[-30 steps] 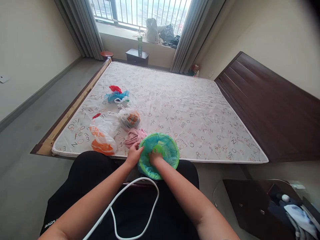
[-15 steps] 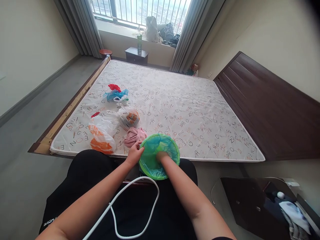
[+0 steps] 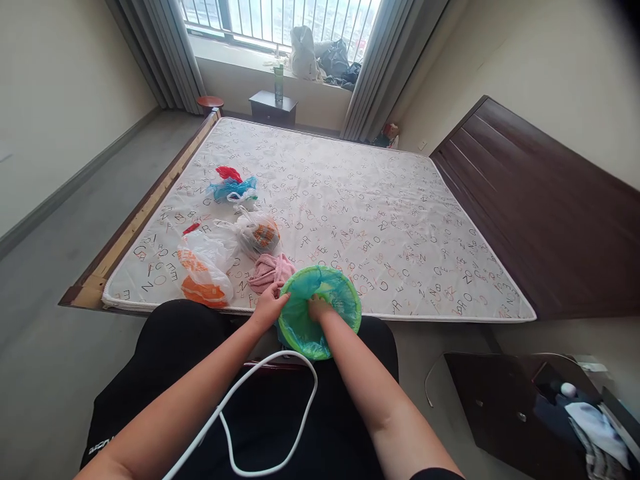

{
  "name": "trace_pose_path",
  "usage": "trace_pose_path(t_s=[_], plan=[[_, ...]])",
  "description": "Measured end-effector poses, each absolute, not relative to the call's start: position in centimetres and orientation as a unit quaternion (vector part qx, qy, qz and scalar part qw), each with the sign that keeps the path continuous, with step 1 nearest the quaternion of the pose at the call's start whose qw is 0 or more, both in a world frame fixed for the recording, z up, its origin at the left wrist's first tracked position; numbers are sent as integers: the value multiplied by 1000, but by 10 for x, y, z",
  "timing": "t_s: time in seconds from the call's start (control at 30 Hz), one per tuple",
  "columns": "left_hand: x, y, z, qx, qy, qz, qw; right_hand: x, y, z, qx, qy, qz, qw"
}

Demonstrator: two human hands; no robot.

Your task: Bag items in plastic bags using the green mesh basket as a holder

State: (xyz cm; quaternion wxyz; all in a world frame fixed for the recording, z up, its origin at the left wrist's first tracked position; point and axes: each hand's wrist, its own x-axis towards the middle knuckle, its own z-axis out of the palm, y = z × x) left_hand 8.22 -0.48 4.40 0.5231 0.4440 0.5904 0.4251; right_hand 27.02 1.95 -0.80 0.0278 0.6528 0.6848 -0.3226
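A green round wastebasket sits between my knees, its mouth facing me. A thin blue-green plastic bag lines its inside and folds over the rim. My left hand grips the rim at the left, thumb inside and fingers outside. Down inside the basket, my right hand is against the liner; its fingers are partly hidden and I cannot tell whether they hold any of it. A bundled pink cloth lies on the mattress just beyond my left hand.
On the letter-print mattress lie a white and orange plastic bag, a knotted filled bag, and crumpled red and blue bags. A white cable loops over my lap. A dark nightstand stands at right.
My right hand has shifted slightly left and up inside the basket, showing more of its fingers. My left hand keeps its hold on the rim. The view has tilted slightly.
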Motion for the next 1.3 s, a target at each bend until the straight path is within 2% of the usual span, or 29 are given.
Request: trace_pose_path(t_s=[0.17,0.4,0.63,0.8,0.97,1.13,1.3], plan=[[85,-8,45,471,602,414,495,262,8,-12,648,674,-307,178],[82,-6,43,477,606,396,499,272,18,4,623,657,-336,261],[74,3,38,451,611,403,511,294,49,49,582,695,-357,224],[75,4,37,475,596,386,520,286,70,66,565,710,-394,147],[73,9,35,500,609,375,488,295,74,76,602,705,-361,98],[67,18,38,469,645,359,485,314,43,107,598,742,-303,23],[71,17,55,524,660,332,425,325,-1,119,567,785,-236,81]])
